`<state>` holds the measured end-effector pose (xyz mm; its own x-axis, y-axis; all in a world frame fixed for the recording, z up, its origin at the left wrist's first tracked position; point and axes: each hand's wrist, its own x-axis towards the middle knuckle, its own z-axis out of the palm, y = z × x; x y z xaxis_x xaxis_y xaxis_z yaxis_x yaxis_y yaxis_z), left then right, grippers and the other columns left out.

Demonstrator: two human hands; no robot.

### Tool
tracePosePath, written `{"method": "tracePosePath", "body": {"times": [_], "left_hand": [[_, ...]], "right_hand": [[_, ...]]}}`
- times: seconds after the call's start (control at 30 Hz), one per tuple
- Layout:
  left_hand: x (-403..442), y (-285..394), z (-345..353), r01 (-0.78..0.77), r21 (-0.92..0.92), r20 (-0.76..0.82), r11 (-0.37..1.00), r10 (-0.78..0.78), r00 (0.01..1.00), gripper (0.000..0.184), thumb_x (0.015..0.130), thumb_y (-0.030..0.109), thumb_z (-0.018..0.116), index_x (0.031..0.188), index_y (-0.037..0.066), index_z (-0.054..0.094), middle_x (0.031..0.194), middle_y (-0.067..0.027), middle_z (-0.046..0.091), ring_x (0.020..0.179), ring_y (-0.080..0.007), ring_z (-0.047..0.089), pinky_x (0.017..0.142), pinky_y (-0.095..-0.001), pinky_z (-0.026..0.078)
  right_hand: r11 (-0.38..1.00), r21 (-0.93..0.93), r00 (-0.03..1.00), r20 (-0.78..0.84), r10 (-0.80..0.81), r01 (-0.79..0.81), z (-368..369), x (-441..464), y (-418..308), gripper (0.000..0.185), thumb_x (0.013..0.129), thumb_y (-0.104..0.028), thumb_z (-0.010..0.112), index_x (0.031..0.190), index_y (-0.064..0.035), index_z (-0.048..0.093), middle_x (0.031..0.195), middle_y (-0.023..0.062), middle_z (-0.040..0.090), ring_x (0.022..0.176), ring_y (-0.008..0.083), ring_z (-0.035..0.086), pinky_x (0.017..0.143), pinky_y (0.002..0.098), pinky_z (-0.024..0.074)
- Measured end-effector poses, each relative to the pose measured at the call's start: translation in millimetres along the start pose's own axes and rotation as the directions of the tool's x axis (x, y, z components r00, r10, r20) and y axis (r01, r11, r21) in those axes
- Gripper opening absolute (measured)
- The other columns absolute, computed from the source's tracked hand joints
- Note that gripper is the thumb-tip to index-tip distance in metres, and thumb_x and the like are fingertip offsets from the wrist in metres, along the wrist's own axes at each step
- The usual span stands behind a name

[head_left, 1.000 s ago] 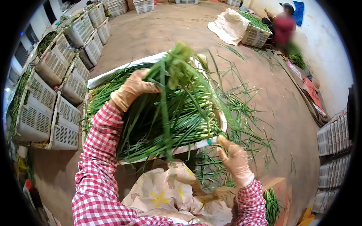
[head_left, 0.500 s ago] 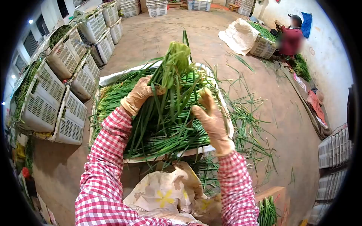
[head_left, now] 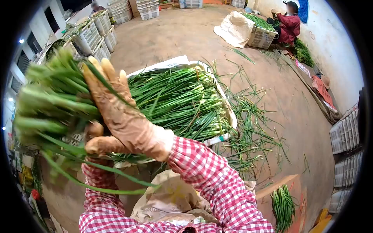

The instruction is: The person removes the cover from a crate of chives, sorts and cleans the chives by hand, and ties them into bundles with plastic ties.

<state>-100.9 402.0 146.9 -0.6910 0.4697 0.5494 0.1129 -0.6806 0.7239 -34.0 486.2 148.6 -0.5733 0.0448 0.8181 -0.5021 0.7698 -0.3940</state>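
Note:
A thick bunch of green stalks, blurred by motion, is raised at the left in front of the crates. My right hand, in a tan glove, reaches across to the left with its fingers spread against the bunch. Behind it, my left hand is mostly hidden; a thumb-like part shows below the stalks, and it holds the bunch from beneath. In the middle stands a lined crate, with many green stalks lying in it, their pale ends to the right.
White slatted crates are stacked at the left, others at the right. Loose leaves litter the floor. A small bunch lies on a cardboard box. One person sits back right beside a crate; another is back left.
The bunch has moved from above the crate to the left and closer to the camera. My right hand has crossed leftward onto it, and my left arm has swung left too.

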Motion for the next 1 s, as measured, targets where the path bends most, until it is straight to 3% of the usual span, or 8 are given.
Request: {"method": "tracePosePath", "body": {"times": [0.1,0.23,0.33,0.47,0.6,0.67,0.9,1.0], "left_hand": [[11.6,40.6,-0.2,-0.016,-0.184,-0.098,0.983,-0.002,0.995,0.064,0.09,0.049,0.047,0.135,0.004,0.044,0.131,-0.0154,0.052,0.117,-0.0276,0.053,0.105,-0.0407,0.036],[47.4,76.1,1.3,0.18,-0.411,0.31,0.894,-0.049,0.949,0.063,0.09,0.048,0.05,0.131,0.001,0.046,0.126,-0.0202,0.055,0.111,-0.027,0.056,0.092,-0.0392,0.049],[33.0,61.6,31.8,0.218,-0.475,0.385,0.852,-0.021,0.923,0.057,0.091,0.048,0.052,0.127,0.003,0.05,0.12,-0.0171,0.058,0.098,-0.0255,0.061,0.082,-0.0391,0.054],[-43.6,4.6,68.8,0.411,-0.468,0.206,0.782,-0.356,0.912,0.066,0.087,0.062,0.051,0.127,0.009,0.05,0.116,-0.0079,0.059,0.102,-0.0215,0.059,0.089,-0.0355,0.05],[-173.4,-85.1,48.2,0.862,-0.403,0.399,0.306,-0.789,0.467,0.067,0.087,0.062,0.051,0.123,0.006,0.051,0.11,-0.0141,0.063,0.096,-0.0287,0.065,0.078,-0.0408,0.056],[-233.2,-132.5,21.7,0.941,-0.338,0.504,-0.008,-0.846,0.174,0.063,0.085,0.058,0.058,0.117,0.004,0.054,0.107,-0.0178,0.063,0.095,-0.0286,0.065,0.073,-0.0377,0.056],[-217.6,-64.0,58.1,0.779,-0.503,0.356,0.374,-0.732,0.581,0.061,0.087,0.037,0.066,0.13,0.0,0.045,0.124,-0.016,0.057,0.112,-0.0281,0.057,0.097,-0.043,0.049],[-215.9,-50.6,53.3,0.735,-0.642,0.49,0.216,-0.622,0.611,0.059,0.087,0.034,0.064,0.129,-0.003,0.046,0.121,-0.0234,0.058,0.105,-0.0311,0.062,0.09,-0.0435,0.053]], "right_hand": [[0.995,-0.002,0.995,-0.03,-0.098,0.098,-1.9,19.5,-15.3,0.142,0.045,-0.07,0.076,0.15,-0.008,0.003,0.155,0.0204,0.005,0.143,0.0382,0.0,0.112,0.0555,-0.0007],[0.997,0.012,0.982,-0.175,-0.076,0.079,-15.1,-4.1,-23.1,0.124,0.061,-0.032,0.08,0.15,-0.0097,-0.003,0.149,0.0269,0.019,0.136,0.0428,0.023,0.108,0.0514,0.0245],[0.808,0.267,0.846,0.069,0.528,-0.526,-45.1,-49.3,-59.4,0.099,0.071,-0.005,0.066,0.15,-0.0102,0.006,0.134,0.0228,0.047,0.121,0.0331,0.051,0.103,0.0335,0.039],[0.739,-0.037,0.74,-0.044,0.671,-0.673,-91.8,-116.3,-88.2,0.078,0.077,-0.006,0.061,0.146,-0.011,0.026,0.127,0.0228,0.054,0.114,0.0294,0.058,0.095,0.0352,0.046],[0.092,-0.675,0.179,-0.061,0.982,-0.732,-114.7,-174.4,-71.5,0.076,0.079,-0.017,0.062,0.145,-0.0098,0.027,0.113,0.0225,0.062,0.103,0.0349,0.061,0.087,0.0416,0.0492],[0.051,-0.715,0.142,-0.068,0.987,-0.697,-109.3,-220.0,-63.6,0.077,0.078,-0.018,0.063,0.145,-0.0087,0.027,0.107,0.0215,0.064,0.099,0.0346,0.063,0.085,0.0418,0.0496],[0.28,-0.811,0.576,-0.084,0.813,-0.513,-73.9,-223.6,-156.2,0.088,0.074,-0.015,0.074,0.143,0.0042,0.023,0.079,0.0141,0.06,0.052,0.0209,0.059,0.048,0.0336,0.0511],[0.458,-0.693,0.671,-0.05,0.74,-0.557,-48.4,-235.9,-177.6,0.103,0.072,-0.017,0.076,0.146,0.0034,0.008,0.088,0.0187,0.06,0.062,0.0273,0.062,0.055,0.0368,0.0527]]}}
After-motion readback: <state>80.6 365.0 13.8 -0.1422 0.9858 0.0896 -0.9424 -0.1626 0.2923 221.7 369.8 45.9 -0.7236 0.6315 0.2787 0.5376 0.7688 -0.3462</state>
